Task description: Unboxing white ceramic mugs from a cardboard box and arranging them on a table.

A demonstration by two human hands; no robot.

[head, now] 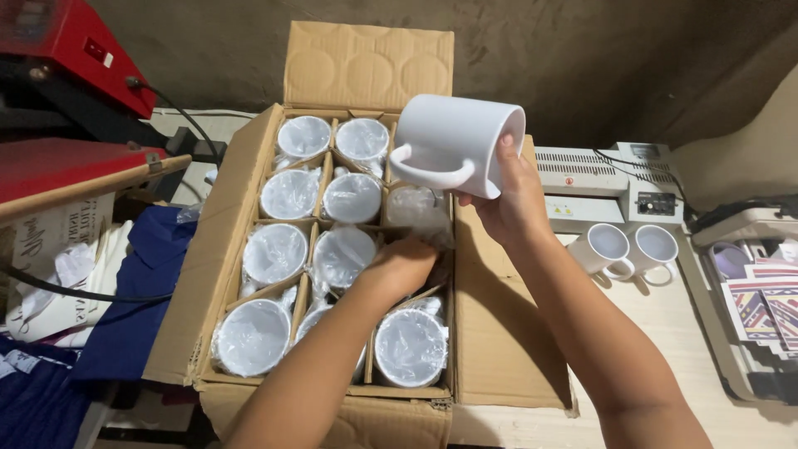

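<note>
My right hand (509, 199) holds a plain white mug (453, 143) tilted on its side above the right edge of an open cardboard box (216, 241), its handle pointing left and down. My left hand (401, 266) reaches down into a cell on the box's right side, its fingers in clear plastic wrap (420, 212). The box holds several white mugs wrapped in plastic (274, 254), each in its own cardboard cell.
Two bare white mugs (628, 248) stand on the pale table right of the box, before a white laminator-like machine (611, 185). Printed sheets (769, 303) lie at far right. A red heat press (71, 108), blue cloth (145, 291) and cables sit left.
</note>
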